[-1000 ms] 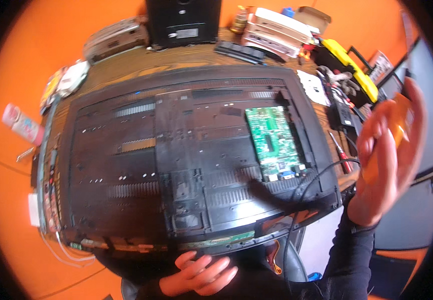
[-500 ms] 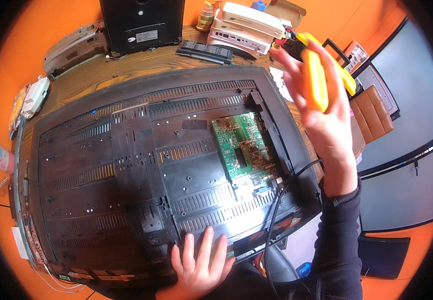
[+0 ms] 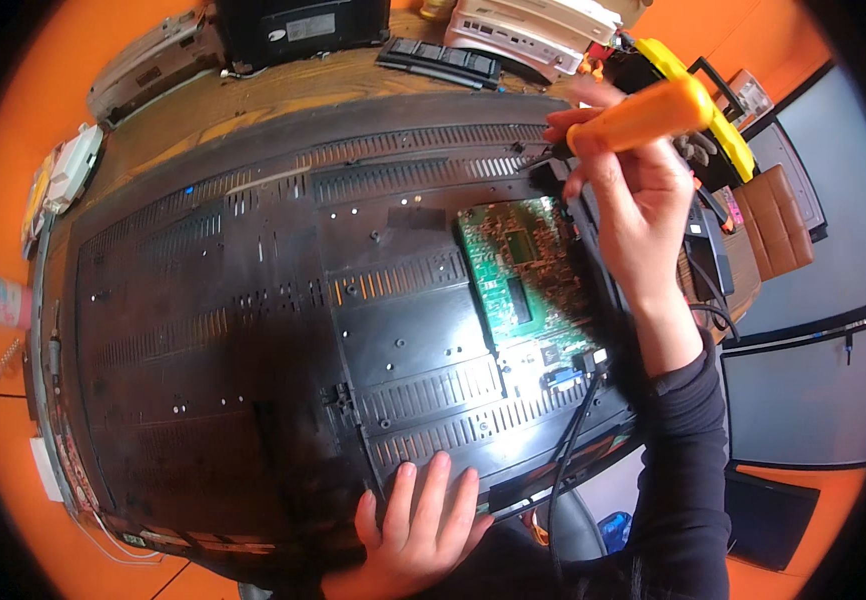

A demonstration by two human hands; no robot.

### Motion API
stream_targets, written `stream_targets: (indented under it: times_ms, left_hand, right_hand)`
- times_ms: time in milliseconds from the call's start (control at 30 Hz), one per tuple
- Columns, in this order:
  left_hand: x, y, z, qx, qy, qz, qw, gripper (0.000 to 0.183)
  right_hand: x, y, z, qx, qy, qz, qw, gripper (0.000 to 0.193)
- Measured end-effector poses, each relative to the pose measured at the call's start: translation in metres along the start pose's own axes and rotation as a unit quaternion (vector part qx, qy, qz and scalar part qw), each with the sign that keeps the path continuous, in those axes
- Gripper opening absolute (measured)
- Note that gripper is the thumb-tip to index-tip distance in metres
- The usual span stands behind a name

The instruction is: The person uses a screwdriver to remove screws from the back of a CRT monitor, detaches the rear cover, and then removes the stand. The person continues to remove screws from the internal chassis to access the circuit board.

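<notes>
At the upper right, the right hand (image 3: 633, 190) grips an orange-handled screwdriver (image 3: 643, 115) over the black monitor back (image 3: 253, 300), while the left hand (image 3: 418, 525) lies flat, fingers spread, on its lower edge.

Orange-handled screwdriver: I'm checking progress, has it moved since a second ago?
Yes. The orange-handled screwdriver came inward from beyond the monitor's right edge to its top-right corner, near the green circuit board.

R hand (image 3: 628, 190) gripping screwdriver (image 3: 643, 115), TV back (image 3: 253, 300)

Matt black plastic back panel (image 3: 253, 320), seemingly wooden table (image 3: 253, 105).
</notes>
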State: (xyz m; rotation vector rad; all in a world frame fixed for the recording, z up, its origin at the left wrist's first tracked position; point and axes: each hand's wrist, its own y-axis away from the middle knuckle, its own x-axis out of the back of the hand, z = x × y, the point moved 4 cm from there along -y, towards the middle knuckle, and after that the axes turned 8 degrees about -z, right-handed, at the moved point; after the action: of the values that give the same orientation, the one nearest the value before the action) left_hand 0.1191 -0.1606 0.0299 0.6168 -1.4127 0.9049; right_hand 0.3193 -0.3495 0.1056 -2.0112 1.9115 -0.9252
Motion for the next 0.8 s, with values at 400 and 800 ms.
stream_targets:
  times_ms: [400,800]
  left_hand:
    - [-0.001,0.001,-0.003,-0.020,-0.009,0.000,1.000,0.042]
    - [-0.002,0.002,0.000,0.001,0.000,0.001,1.000,0.041]
  right_hand:
    - [-0.013,0.000,0.000,0.057,0.050,-0.002,0.997,0.069]
    - [-0.016,-0.001,0.004,0.040,0.052,-0.004,0.998,0.064]
